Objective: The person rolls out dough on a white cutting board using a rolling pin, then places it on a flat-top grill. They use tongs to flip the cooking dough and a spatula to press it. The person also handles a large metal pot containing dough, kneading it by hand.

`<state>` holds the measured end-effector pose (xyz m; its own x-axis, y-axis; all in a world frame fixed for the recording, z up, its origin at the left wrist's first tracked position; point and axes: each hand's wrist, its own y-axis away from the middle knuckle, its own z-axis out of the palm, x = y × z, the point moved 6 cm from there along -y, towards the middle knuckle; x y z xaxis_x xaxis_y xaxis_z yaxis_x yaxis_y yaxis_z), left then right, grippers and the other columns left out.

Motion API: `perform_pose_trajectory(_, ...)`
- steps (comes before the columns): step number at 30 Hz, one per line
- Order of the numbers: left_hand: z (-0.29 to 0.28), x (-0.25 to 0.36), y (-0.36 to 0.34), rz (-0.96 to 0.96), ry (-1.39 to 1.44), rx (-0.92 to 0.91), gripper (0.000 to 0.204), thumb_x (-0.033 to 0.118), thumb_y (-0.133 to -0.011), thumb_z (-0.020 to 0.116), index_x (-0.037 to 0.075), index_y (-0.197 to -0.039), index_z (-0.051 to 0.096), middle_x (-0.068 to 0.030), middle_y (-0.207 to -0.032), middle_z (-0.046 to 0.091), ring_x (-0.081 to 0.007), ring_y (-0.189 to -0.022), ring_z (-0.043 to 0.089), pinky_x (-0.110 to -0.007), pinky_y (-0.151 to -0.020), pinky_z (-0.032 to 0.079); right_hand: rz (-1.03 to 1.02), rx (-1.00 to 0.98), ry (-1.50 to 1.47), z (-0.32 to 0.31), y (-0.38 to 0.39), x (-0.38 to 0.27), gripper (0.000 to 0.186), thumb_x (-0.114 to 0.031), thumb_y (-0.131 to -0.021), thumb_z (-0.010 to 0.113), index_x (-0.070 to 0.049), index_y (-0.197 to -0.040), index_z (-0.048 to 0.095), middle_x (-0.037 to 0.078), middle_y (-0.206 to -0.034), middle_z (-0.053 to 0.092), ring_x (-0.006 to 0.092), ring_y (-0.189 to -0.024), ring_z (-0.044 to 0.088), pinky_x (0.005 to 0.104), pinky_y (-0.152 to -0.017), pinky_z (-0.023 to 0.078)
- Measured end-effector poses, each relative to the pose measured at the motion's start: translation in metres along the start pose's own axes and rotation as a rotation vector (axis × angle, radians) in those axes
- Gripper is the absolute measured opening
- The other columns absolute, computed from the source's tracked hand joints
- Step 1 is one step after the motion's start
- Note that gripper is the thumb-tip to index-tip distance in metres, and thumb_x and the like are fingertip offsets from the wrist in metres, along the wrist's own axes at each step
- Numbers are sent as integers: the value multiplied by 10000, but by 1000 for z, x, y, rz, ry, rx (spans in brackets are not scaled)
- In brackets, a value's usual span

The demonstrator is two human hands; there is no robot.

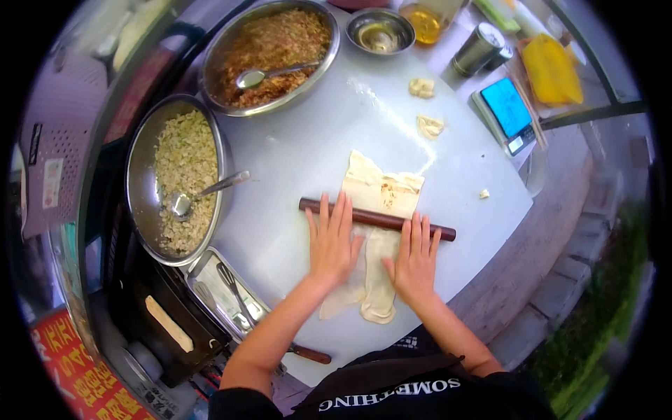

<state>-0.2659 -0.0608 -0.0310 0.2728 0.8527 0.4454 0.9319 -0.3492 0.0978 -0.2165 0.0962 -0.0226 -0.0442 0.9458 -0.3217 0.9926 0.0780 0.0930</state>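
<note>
A dark brown wooden rolling pin (376, 218) lies slanted across a long, thin strip of dough (378, 273) on the pale steel work surface (273, 168). My left hand (330, 245) lies over the pin's left part with fingers stretched out, and my right hand (413, 260) rests flat on its right part, fingers extended. Beyond the pin, the dough (371, 178) is wider, with ragged edges and small brown bits on it. Small dough pieces (430, 126) sit farther back on the surface.
At left stand steel bowls of pale chopped filling (185, 143) and browner filling (276, 38), both with spoons, a tray of utensils (210, 269) and a black griddle (129, 315) holding a dough strip. Back right: small bowl (380, 29), scale (504, 112), steel canisters (476, 49), yellow item (549, 70).
</note>
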Motion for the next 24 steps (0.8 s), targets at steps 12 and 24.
perform_pose_trajectory(12,-36,10,-186,171,-67,200,485,276,-896,556,28,-1308,487,-161,-1244,522,-356,-1155,465,-467,-961,345,-6,331,156,-39,-163,56,759,-423,-863,606,43,-1405,350,228,-1508,268,360,-1416,218,556,-1133,133)
perform_pose_trajectory(24,-17,4,-154,328,-150,269,622,281,-862,571,39,-1409,401,-203,-1171,497,-367,-1114,459,-501,-931,343,-151,127,-22,-23,-128,39,830,-402,-808,661,30,-1426,314,272,-1513,216,406,-1419,199,593,-1118,148)
